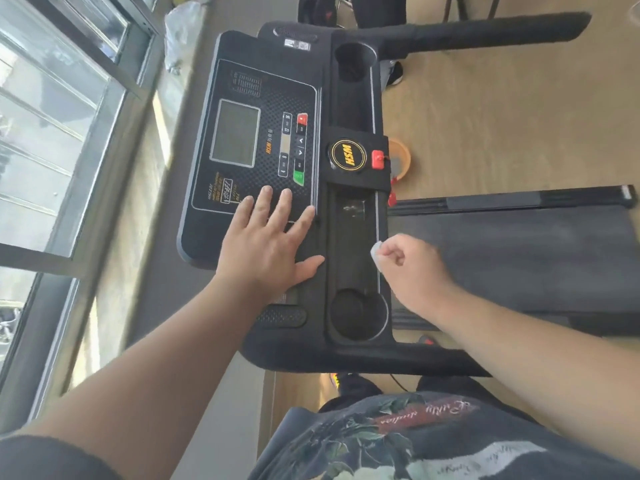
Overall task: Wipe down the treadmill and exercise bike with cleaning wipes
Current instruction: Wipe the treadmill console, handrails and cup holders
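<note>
The black treadmill console (242, 216) fills the middle of the head view, turned sideways, with a grey display (235, 133) and a row of buttons (299, 147). My left hand (266, 240) lies flat on the console's near corner, fingers straight and spread. My right hand (405, 265) is curled into a fist over the tray's edge and grips a small white cleaning wipe (377, 254) that sticks out of it. The dark treadmill belt (519, 258) runs off to the right.
Two round cup holders (356, 317) (353, 60) sit at the tray's ends. A red safety key (377, 159) is by the HSM badge. A black handrail (485, 29) reaches right at the top. Windows (52, 133) line the left. An orange bowl (398, 157) stands on the wooden floor.
</note>
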